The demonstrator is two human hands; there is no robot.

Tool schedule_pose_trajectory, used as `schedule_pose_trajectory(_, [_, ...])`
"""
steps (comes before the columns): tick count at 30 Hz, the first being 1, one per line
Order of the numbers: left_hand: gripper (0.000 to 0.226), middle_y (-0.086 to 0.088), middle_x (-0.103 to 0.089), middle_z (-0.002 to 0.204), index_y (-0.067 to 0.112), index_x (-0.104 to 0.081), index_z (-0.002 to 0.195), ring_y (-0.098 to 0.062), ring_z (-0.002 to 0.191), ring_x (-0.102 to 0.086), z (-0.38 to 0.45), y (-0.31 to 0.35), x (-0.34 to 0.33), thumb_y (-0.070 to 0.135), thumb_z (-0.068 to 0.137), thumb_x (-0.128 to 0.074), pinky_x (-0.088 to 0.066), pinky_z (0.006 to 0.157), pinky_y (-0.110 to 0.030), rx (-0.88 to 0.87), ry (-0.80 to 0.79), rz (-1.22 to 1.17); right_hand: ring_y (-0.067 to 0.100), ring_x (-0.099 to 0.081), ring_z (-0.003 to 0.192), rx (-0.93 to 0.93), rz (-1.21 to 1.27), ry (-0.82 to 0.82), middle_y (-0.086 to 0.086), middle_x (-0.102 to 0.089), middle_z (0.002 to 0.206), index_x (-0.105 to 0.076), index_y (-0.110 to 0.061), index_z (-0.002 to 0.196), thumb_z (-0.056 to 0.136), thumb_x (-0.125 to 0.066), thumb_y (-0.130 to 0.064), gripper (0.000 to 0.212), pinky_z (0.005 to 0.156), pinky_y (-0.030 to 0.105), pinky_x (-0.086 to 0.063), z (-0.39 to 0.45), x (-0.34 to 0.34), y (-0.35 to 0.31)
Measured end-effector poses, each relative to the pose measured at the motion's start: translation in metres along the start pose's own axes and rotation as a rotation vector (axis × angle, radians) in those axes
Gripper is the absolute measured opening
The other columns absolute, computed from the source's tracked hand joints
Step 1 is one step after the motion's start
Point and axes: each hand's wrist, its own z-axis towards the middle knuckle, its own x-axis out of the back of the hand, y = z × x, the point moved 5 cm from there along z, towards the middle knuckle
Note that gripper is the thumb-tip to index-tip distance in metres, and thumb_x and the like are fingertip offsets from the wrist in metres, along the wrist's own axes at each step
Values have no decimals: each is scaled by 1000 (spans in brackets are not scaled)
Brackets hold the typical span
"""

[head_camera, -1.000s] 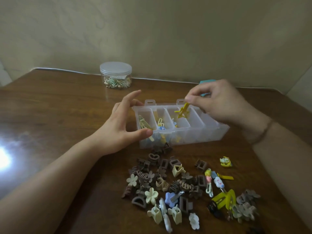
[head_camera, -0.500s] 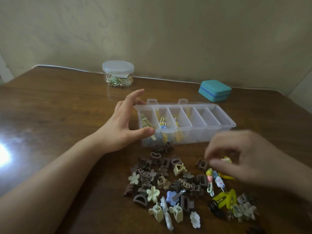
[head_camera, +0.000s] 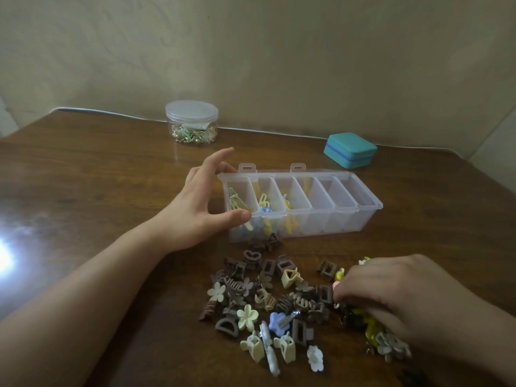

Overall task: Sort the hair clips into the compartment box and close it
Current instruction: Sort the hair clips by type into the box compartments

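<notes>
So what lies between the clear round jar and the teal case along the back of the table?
Head view: nothing lies there. Between the jar and the teal case shows only bare tabletop.

I see the compartment box [head_camera: 301, 202] near the middle of the desk [head_camera: 83, 191], long side running left to right, lid open. Clips lie in its three leftmost compartments. My left hand [head_camera: 201, 208] sits at the box's left end, thumb touching its front wall. In front of the box, toward the desk's near edge, the loose hair clips [head_camera: 268, 300] are spread in a pile. My right hand [head_camera: 396, 297] rests on the pile's right part. Behind the box, a lidded jar [head_camera: 191, 121] stands at the far edge, left; a small case [head_camera: 350, 150] lies at the far edge, right.
</notes>
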Motion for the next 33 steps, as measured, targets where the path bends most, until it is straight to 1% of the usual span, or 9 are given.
schedule_pose_trajectory(2, [105, 14, -42, 138, 43, -13, 151, -10, 137, -31, 0, 1, 0, 75, 63, -61, -25, 107, -30, 0, 1, 1, -8, -63, 71, 15, -50, -10, -29, -65, 84, -60, -44, 96, 71, -69, -36, 28, 47, 19, -53, 1, 3, 1])
schedule_pose_trajectory(4, [105, 15, -42, 137, 43, -13, 150, -9, 136, -30, 0, 1, 0, 75, 62, -61, -25, 106, -30, 0, 0, 0, -8, -61, 68, 20, -78, -26, -30, -63, 80, -59, -45, 93, 78, -57, -45, 15, 45, 17, -50, 2, 4, 2])
schedule_pose_trajectory(6, [104, 15, -42, 137, 44, -13, 150, -8, 135, -30, 0, 2, 0, 75, 62, -61, -24, 105, -28, -1, 0, -2, -7, -61, 65, 31, -90, -11, -29, -63, 77, -60, -45, 89, 79, -45, -50, 19, 43, 16, -47, 3, 6, 3])
schedule_pose_trajectory(10, [105, 15, -42, 137, 44, -13, 150, -7, 135, -29, 0, 1, 1, 75, 62, -61, -24, 104, -26, 2, -2, -2, 1, -60, 57, 137, -164, 23, -22, -66, 74, -66, -40, 88, 82, -49, -44, 19, 41, 17, -39, 5, 3, 6])
schedule_pose_trajectory(12, [105, 15, -41, 137, 44, -13, 150, -7, 135, -29, 0, 1, 1, 75, 62, -61, -24, 103, -25, 2, -6, -3, 3, -61, 58, 177, -161, 92, -19, -68, 77, -67, -36, 91, 84, -53, -39, 16, 42, 18, -42, 5, 8, 8])
schedule_pose_trajectory(16, [105, 14, -42, 137, 44, -13, 150, -7, 135, -29, 0, 1, 1, 74, 62, -61, -24, 103, -26, 4, -5, -11, -8, -58, 70, 195, 24, 344, -19, -68, 84, -73, -24, 95, 88, -61, -33, 17, 61, 12, -47, 12, 34, 10])
schedule_pose_trajectory(21, [104, 13, -42, 138, 44, -13, 150, -7, 135, -29, 0, 0, 0, 74, 63, -62, -24, 104, -25, -1, -5, -14, 5, -61, 65, 172, 152, 652, -12, -66, 87, -73, -11, 95, 90, -65, -20, 13, 58, 29, -53, 52, 56, 18])
schedule_pose_trajectory(26, [105, 13, -41, 137, 44, -12, 151, -6, 134, -29, 0, 0, 1, 74, 63, -62, -24, 105, -28, 2, -10, -5, 11, -70, 78, 141, -19, 568, -4, -75, 96, -74, -17, 102, 93, -58, -23, 19, 62, 31, -57, 89, 36, 32])
schedule_pose_trajectory(33, [105, 13, -41, 136, 43, -12, 151, -7, 135, -29, 0, 1, 0, 74, 64, -61, -25, 106, -31, 2, -14, 1, 16, -68, 80, 131, -24, 719, 1, -75, 91, -76, -11, 93, 87, -65, -12, 13, 66, 37, -55, 57, 39, 22])
